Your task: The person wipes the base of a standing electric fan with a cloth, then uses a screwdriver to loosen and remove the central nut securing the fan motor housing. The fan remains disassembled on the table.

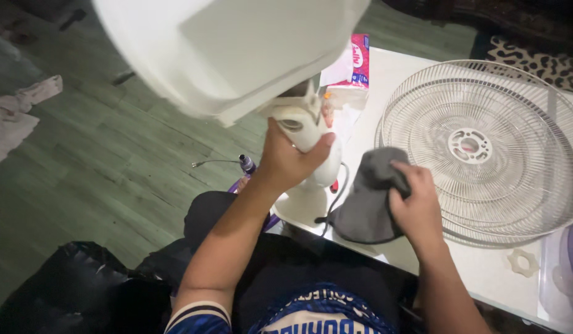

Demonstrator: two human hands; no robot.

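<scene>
Left hand [286,162] closes its grip on the fan neck [302,124], steadying it; right hand [416,207] clutches the grey cloth [367,204] beside the fan grille [484,148].

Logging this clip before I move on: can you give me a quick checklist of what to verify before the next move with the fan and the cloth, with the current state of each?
1. Left hand grips the neck of the white plastic fan body: ok.
2. Right hand holds the grey cloth, fingers closed on it: ok.
3. Round white wire fan grille lies flat on the white table, apart from both hands: ok.
4. Small white plastic ring nut rests on the table by the grille: ok.
5. Black power cord runs under the cloth; whether it is plugged in: cannot tell.
</scene>
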